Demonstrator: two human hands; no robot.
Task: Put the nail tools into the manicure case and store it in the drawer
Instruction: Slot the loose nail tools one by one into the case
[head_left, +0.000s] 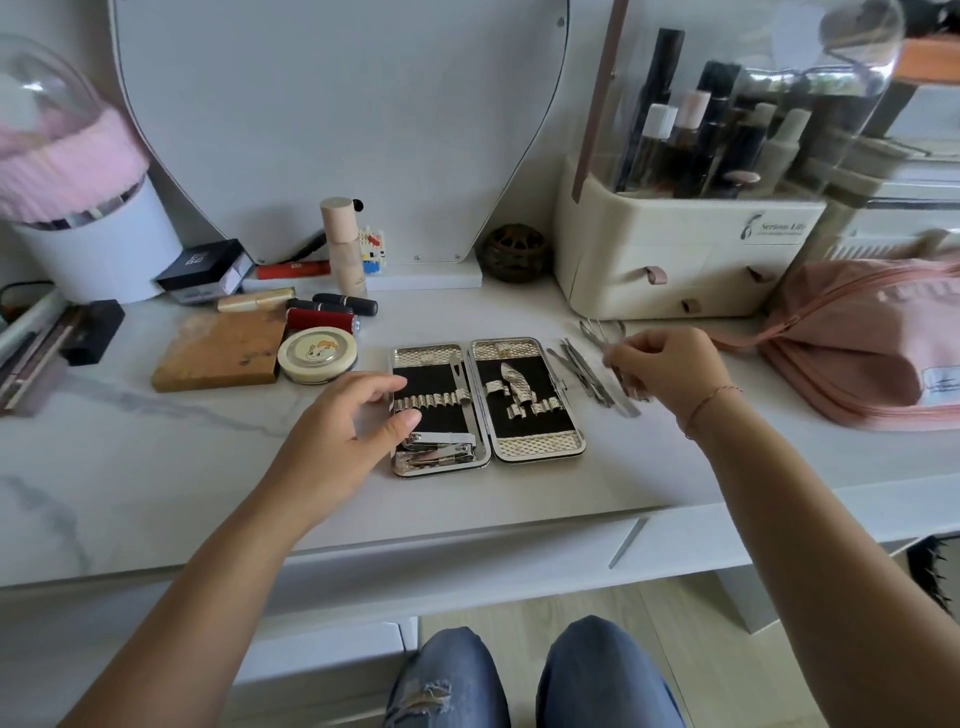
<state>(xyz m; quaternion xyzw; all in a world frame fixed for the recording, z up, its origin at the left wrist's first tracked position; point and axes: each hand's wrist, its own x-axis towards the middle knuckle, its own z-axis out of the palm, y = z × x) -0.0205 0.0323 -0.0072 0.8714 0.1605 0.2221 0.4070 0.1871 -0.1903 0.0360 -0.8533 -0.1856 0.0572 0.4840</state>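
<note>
On the left of the surface (156, 467), a round compact (317, 355) sits just beside the left hand (353, 421). The hand's fingers are loosely spread, with thumb and fingertips at the left rim of the manicure case (537, 449); it seems to be steadying the case rather than gripping it. The case lies open and flat at the middle of the surface. Nail clippers (441, 452) are already seated in its left half, and most of the elastic loops (431, 402) are unfilled.

Right of the case, the loose tools (587, 376) lie bunched together on the surface. Above them the right hand (670, 369) pinches what looks like small scissors (602, 332), fingers curled around the blades with the handle rings sticking out. A pink pouch (857, 353) sits further right.

The loops are narrow, so a tip pushed in at an angle could snag or bend one. With only a light touch on the rim, the case may skid left under that push. The right wrist hangs over the loose tools and could knock them toward the front edge. Any tool not fully seated would keep the lid from shutting before the case goes in the drawer (467, 551).
</note>
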